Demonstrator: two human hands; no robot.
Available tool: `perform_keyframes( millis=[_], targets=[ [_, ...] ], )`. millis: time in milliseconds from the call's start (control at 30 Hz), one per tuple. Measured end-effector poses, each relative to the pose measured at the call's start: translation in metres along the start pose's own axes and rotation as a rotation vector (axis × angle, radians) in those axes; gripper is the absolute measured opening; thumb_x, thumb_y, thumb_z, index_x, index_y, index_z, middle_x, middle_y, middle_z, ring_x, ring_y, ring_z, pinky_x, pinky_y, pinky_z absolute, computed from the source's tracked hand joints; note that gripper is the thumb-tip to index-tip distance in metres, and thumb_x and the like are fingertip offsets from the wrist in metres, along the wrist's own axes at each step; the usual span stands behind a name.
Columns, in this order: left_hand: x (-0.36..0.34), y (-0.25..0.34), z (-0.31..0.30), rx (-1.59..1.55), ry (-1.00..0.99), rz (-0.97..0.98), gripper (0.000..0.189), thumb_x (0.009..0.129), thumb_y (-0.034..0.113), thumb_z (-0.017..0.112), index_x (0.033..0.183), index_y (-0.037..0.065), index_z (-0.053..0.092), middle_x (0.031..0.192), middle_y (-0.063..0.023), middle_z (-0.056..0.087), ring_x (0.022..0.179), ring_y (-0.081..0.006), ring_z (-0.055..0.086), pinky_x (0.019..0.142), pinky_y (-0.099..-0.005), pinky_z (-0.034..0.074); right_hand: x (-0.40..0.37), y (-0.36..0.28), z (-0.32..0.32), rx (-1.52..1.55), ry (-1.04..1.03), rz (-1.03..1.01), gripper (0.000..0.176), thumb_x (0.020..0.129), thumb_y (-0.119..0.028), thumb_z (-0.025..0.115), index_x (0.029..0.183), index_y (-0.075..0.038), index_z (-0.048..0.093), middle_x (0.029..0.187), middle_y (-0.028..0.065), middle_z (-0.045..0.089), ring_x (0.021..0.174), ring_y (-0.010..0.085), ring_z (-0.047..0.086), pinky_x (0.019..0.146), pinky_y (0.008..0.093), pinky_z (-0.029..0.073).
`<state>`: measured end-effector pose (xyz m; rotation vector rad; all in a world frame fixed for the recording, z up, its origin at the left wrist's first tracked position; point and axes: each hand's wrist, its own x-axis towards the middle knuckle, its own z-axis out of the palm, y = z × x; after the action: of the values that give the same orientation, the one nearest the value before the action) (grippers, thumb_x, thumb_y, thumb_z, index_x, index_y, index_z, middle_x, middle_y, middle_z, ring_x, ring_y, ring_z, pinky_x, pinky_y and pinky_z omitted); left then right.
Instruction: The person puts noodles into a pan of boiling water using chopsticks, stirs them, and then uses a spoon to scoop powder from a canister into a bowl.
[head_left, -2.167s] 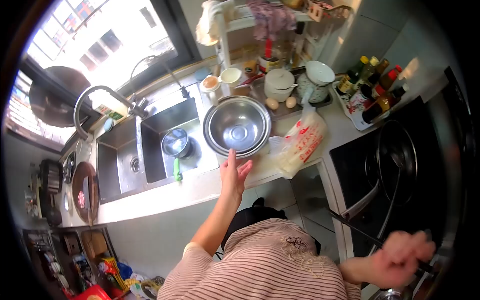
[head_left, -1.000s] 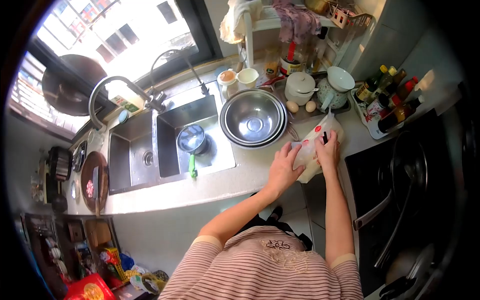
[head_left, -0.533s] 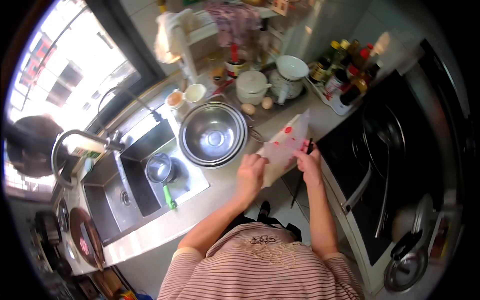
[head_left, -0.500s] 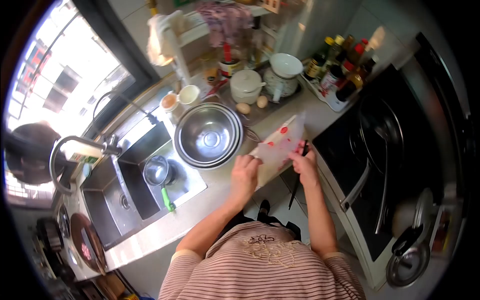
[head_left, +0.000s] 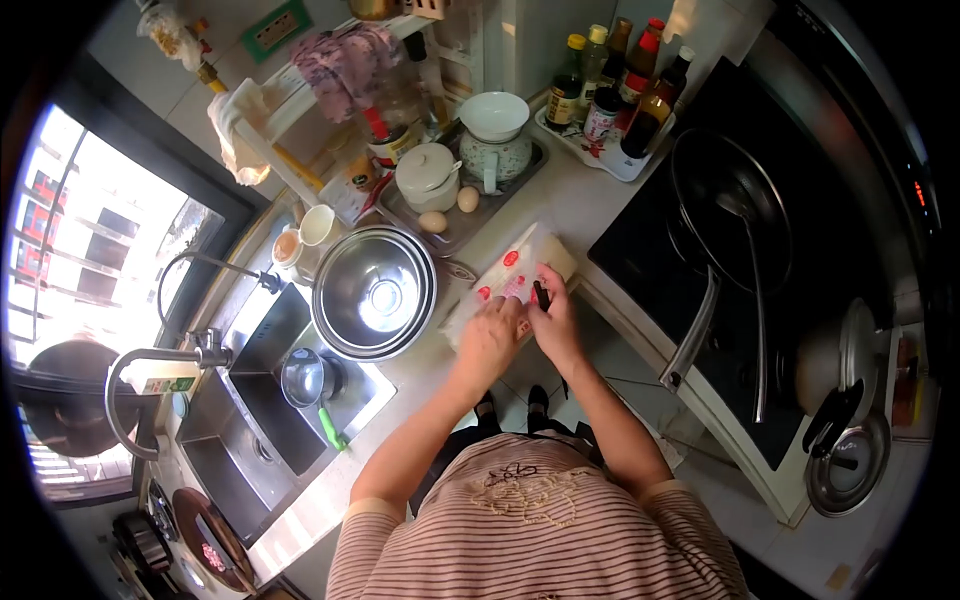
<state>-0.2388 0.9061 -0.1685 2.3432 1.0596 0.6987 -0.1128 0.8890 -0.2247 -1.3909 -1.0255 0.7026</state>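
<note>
Bag (head_left: 515, 272) lies mid-frame, at the front edge of the counter (head_left: 575, 205). Left hand (head_left: 488, 340): fingers bent against the bag; whether they grip cannot be told. Right hand (head_left: 555, 322): closed on a slim dark object (head_left: 541, 295). Risk noted: a pull toward the body could drag the bag over the edge. Nested bowls (head_left: 345, 290) limit room at centre left; two eggs (head_left: 432, 222), loose-looking, sit above; the pan handle (head_left: 697, 325) obstructs right of centre.

whitish bag (head_left: 507, 272) with red print, dark-striped pale pink shirt (head_left: 530, 545)
</note>
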Motion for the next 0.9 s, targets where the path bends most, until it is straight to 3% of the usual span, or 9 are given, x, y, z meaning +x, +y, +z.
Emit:
perform_keyframes(
  millis=[33, 167, 267, 367, 467, 567, 667, 767, 900],
  targets=[
    [0.003, -0.008, 0.001, 0.047, -0.032, 0.012, 0.01, 0.073, 0.0, 0.053, 0.083, 0.002, 0.055, 0.087, -0.0189, 0.059, 0.076, -0.0346, 0.059, 0.066, -0.0427, 0.047, -0.001, -0.021, -0.004, -0.032, -0.028, 0.077, 0.055, 0.073, 0.004, 0.05, 0.127, 0.0, 0.039, 0.106, 0.0097, 0.055, 0.089, 0.0132, 0.053, 0.082, 0.0256, 0.043],
    [0.009, -0.033, 0.003, 0.101, 0.039, 0.11, 0.013, 0.072, 0.002, 0.057, 0.085, 0.003, 0.056, 0.082, -0.0167, 0.061, 0.075, -0.0348, 0.059, 0.067, -0.0417, 0.048, -0.001, -0.03, -0.006, -0.021, -0.057, 0.163, 0.055, 0.072, 0.003, 0.049, 0.126, 0.0, 0.041, 0.091, 0.0057, 0.056, 0.077, 0.0112, 0.053, 0.073, 0.0242, 0.044],
    [0.016, -0.034, -0.011, 0.104, -0.011, 0.081, 0.016, 0.069, 0.007, 0.061, 0.084, 0.006, 0.056, 0.08, -0.0129, 0.061, 0.084, -0.031, 0.058, 0.073, -0.0387, 0.049, -0.002, -0.024, -0.004, -0.084, -0.016, 0.082, 0.056, 0.071, 0.003, 0.049, 0.126, 0.0, 0.041, 0.084, 0.004, 0.055, 0.073, 0.0105, 0.052, 0.069, 0.024, 0.044],
    [0.021, -0.035, -0.018, 0.153, -0.168, -0.141, 0.018, 0.068, 0.009, 0.063, 0.085, 0.006, 0.058, 0.079, -0.0105, 0.062, 0.086, -0.0292, 0.058, 0.074, -0.0382, 0.048, -0.002, -0.026, -0.007, -0.063, -0.056, 0.155, 0.056, 0.07, 0.003, 0.049, 0.126, 0.0, 0.041, 0.091, 0.0053, 0.056, 0.075, 0.0103, 0.052, 0.071, 0.0235, 0.044],
    [0.019, -0.045, -0.014, 0.063, -0.148, -0.004, 0.013, 0.069, 0.009, 0.063, 0.081, 0.007, 0.057, 0.078, -0.0102, 0.061, 0.084, -0.0285, 0.058, 0.071, -0.0379, 0.048, -0.001, -0.001, -0.003, -0.029, -0.007, 0.014, 0.056, 0.07, 0.003, 0.049, 0.126, -0.001, 0.042, 0.1, 0.0068, 0.055, 0.079, 0.0104, 0.052, 0.075, 0.0226, 0.043],
    [0.018, -0.045, -0.008, 0.169, 0.08, 0.036, 0.009, 0.071, 0.009, 0.063, 0.075, 0.006, 0.056, 0.076, -0.0098, 0.059, 0.081, -0.0284, 0.057, 0.066, -0.0382, 0.048, -0.002, -0.023, -0.009, 0.058, -0.07, 0.136, 0.057, 0.072, 0.003, 0.05, 0.128, -0.004, 0.04, 0.118, 0.0174, 0.048, 0.103, 0.0246, 0.052, 0.088, 0.0303, 0.041],
    [0.027, -0.047, -0.024, 0.296, 0.358, -0.227, 0.008, 0.073, 0.011, 0.061, 0.073, 0.007, 0.054, 0.074, -0.0102, 0.055, 0.078, -0.0286, 0.056, 0.062, -0.0392, 0.046, -0.005, -0.02, -0.01, 0.012, -0.059, 0.092, 0.057, 0.073, 0.004, 0.05, 0.128, -0.004, 0.04, 0.119, 0.0178, 0.047, 0.106, 0.0241, 0.05, 0.09, 0.0299, 0.04],
    [0.028, -0.051, -0.028, 0.352, 0.387, -0.307, 0.007, 0.075, 0.01, 0.06, 0.077, 0.007, 0.053, 0.074, -0.0119, 0.054, 0.069, -0.031, 0.057, 0.056, -0.0412, 0.044, -0.006, -0.006, -0.006, 0.011, -0.009, 0.02, 0.056, 0.073, 0.002, 0.051, 0.128, -0.002, 0.04, 0.101, 0.007, 0.055, 0.081, 0.0106, 0.052, 0.077, 0.0228, 0.043],
    [0.03, -0.032, -0.012, 0.139, 0.446, -0.313, 0.011, 0.077, 0.007, 0.059, 0.084, 0.006, 0.05, 0.069, -0.0132, 0.058, 0.061, -0.0345, 0.058, 0.052, -0.0428, 0.044, -0.005, -0.013, -0.006, -0.038, -0.043, 0.094, 0.055, 0.074, 0.0, 0.052, 0.128, -0.003, 0.04, 0.092, 0.006, 0.056, 0.078, 0.0111, 0.052, 0.072, 0.0239, 0.044]
  ],
)
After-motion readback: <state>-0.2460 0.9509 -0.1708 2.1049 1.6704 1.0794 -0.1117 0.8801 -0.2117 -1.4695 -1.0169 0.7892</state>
